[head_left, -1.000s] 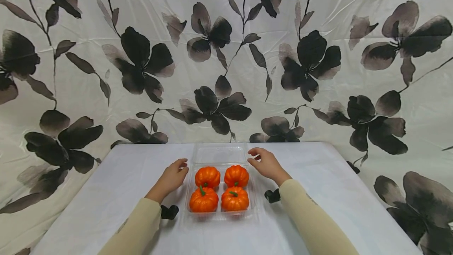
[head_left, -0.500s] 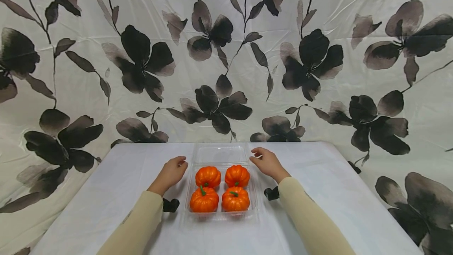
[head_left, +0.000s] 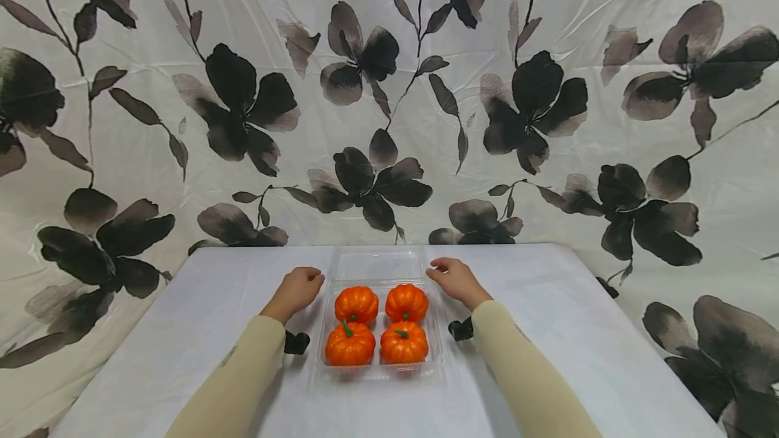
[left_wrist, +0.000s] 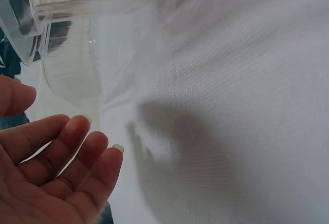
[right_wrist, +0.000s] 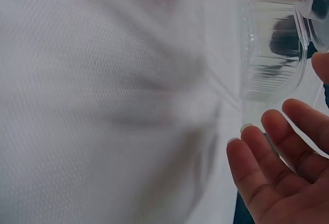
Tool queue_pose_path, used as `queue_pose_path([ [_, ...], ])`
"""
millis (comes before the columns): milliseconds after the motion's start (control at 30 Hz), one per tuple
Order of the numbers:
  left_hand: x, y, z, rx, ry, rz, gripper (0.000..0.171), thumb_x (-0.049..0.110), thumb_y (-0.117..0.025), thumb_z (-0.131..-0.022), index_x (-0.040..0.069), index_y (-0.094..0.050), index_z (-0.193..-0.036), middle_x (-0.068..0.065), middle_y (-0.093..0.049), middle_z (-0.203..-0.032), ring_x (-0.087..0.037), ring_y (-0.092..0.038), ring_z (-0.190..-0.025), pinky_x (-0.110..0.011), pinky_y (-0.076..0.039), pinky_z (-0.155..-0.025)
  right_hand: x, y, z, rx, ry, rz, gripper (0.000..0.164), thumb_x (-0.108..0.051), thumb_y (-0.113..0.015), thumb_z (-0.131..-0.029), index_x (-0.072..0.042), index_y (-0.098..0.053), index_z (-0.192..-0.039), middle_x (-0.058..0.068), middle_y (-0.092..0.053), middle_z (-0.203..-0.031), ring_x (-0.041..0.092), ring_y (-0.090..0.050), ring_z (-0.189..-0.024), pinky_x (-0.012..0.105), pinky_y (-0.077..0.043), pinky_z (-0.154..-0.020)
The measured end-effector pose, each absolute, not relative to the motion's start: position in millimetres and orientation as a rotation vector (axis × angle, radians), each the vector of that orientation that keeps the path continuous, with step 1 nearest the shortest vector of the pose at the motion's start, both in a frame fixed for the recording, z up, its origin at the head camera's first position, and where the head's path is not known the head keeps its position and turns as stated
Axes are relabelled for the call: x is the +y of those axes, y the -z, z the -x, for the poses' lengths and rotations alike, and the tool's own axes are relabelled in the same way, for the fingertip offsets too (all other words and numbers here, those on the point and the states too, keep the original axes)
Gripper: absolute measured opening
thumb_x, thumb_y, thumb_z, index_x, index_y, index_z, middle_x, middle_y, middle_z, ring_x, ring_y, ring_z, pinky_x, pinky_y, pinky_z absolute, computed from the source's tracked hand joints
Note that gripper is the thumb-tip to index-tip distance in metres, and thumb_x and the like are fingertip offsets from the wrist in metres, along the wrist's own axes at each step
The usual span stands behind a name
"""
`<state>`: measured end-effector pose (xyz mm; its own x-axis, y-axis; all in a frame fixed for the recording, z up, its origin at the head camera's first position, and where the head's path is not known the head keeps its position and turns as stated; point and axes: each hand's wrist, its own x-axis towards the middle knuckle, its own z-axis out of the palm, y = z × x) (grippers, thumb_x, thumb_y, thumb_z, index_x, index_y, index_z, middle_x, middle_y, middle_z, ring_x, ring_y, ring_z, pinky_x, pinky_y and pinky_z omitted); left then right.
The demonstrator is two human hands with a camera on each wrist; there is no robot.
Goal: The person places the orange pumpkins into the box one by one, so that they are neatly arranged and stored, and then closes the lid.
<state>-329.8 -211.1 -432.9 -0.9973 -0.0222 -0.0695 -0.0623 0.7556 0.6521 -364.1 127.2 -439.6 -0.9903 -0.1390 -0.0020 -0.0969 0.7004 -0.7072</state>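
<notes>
A clear plastic clamshell box (head_left: 379,372) lies in the middle of the table in the head view, its lid (head_left: 379,265) folded back at the far side. Several small orange pumpkins (head_left: 349,349) with green stems sit inside in two rows. Beside the lid's left hinge corner hovers my left hand (head_left: 296,291), fingers loosely bent and holding nothing. On the other side my right hand (head_left: 458,282) is in a like pose, close to the lid's right edge. Both wrist views show a gap between the fingertips and the clear lid (left_wrist: 72,64).
The box rests on a table with a white cloth (head_left: 182,357). Behind it hangs a pale curtain (head_left: 450,208) with dark flowers, close to the table's far edge. Black wrist cameras (head_left: 296,343) sit under both sleeves.
My left hand has moved slightly farther from me, beside the lid. My right wrist has come a little inward toward the box. The box and pumpkins have stayed in place.
</notes>
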Motion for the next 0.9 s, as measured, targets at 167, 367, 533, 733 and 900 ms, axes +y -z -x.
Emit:
queue_pose_path([
  [167, -212, 436, 336, 2.894, -1.051, 0.076, 0.046, 0.027, -0.043, -0.098, -0.004, -0.058, -0.129, -0.021, -0.062, -0.126, -0.032, -0.060, -0.109, -0.050, -0.050, -0.096, 125, 439, 363, 2.801, 1.193, 0.166, 0.047, -0.037, -0.056, -0.094, -0.008, -0.060, -0.131, 0.014, -0.062, -0.130, 0.029, -0.058, -0.116, 0.046, -0.048, -0.099],
  [367, -211, 434, 338, 2.866, -1.022, 0.092, 0.047, 0.028, -0.043, -0.099, -0.005, -0.058, -0.128, -0.022, -0.062, -0.126, -0.031, -0.060, -0.106, -0.049, -0.051, -0.093, 123, 440, 364, 2.774, 1.211, 0.139, 0.049, -0.038, -0.055, -0.095, -0.006, -0.059, -0.132, 0.014, -0.060, -0.133, 0.029, -0.057, -0.119, 0.047, -0.047, -0.101],
  [533, -209, 432, 337, 2.838, -1.004, 0.107, 0.048, 0.029, -0.043, -0.099, -0.006, -0.057, -0.129, -0.024, -0.060, -0.128, -0.034, -0.060, -0.111, -0.051, -0.050, -0.095, 123, 443, 364, 2.750, 1.217, 0.118, 0.051, -0.040, -0.054, -0.095, -0.006, -0.059, -0.132, 0.013, -0.060, -0.134, 0.029, -0.057, -0.119, 0.048, -0.047, -0.102],
  [733, -207, 435, 342, 2.838, -1.021, 0.083, 0.048, 0.029, -0.043, -0.099, -0.005, -0.057, -0.130, -0.023, -0.058, -0.131, -0.035, -0.058, -0.115, -0.052, -0.049, -0.097, 123, 442, 363, 2.738, 1.213, 0.139, 0.050, -0.039, -0.053, -0.096, -0.006, -0.059, -0.132, 0.013, -0.059, -0.135, 0.028, -0.058, -0.116, 0.047, -0.048, -0.101],
  [900, -205, 436, 346, 2.865, -1.028, 0.048, 0.045, 0.027, -0.045, -0.098, -0.004, -0.060, -0.127, -0.022, -0.060, -0.131, -0.034, -0.058, -0.114, -0.052, -0.049, -0.098, 123, 438, 362, 2.759, 1.190, 0.153, 0.050, -0.039, -0.054, -0.096, -0.007, -0.058, -0.133, 0.013, -0.059, -0.135, 0.029, -0.057, -0.117, 0.048, -0.048, -0.101],
])
